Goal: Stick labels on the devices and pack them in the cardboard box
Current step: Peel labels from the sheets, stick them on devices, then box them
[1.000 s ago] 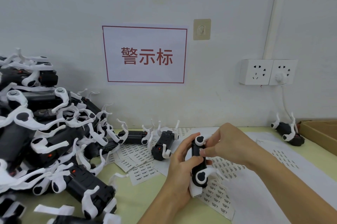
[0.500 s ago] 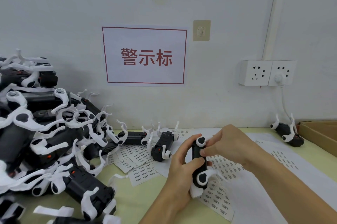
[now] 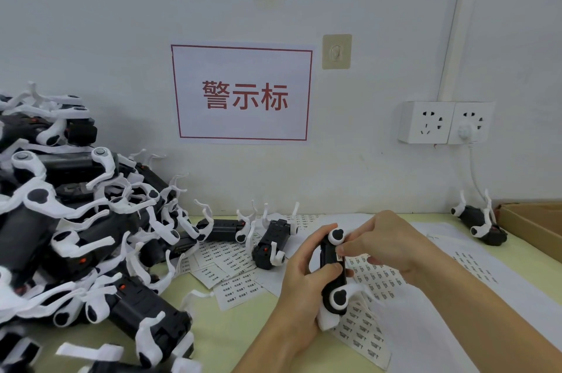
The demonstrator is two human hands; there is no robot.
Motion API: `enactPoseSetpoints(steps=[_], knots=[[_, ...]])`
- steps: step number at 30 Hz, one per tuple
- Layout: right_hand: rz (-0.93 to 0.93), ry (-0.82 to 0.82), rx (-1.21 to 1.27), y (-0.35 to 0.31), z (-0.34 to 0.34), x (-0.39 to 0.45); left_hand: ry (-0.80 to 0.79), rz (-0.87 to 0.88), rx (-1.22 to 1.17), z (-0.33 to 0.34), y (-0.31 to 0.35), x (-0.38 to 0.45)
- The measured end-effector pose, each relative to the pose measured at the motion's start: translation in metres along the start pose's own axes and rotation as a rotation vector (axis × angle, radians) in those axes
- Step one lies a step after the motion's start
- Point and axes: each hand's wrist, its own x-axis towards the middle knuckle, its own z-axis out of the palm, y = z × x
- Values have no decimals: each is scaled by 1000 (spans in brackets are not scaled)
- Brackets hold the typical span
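Left hand (image 3: 299, 278) grips the black oblong device with white folded arms (image 3: 334, 274), upright above the pale green surface (image 3: 243, 330), over the white label sheets (image 3: 365, 333). Right hand (image 3: 386, 243) curls its fingertips (image 3: 343, 249) onto the device's upper face; label itself too small to tell. Versus half a second ago: grip and pose basically unchanged, device barely shifted. Pile of matching devices (image 3: 76, 236) on the left, one finished-looking device (image 3: 480, 222) beside the brown cardboard box (image 3: 535, 220) at right.
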Motion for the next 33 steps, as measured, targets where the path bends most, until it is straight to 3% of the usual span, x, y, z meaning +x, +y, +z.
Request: enactPoseSetpoints(steps=[5,33], knots=[[-30,-95,-64,-1,-3,-2,6,-8,-19,-2,0,1],[-87,18,-34,4,4,1,13,-28,-45,1,4,-1]])
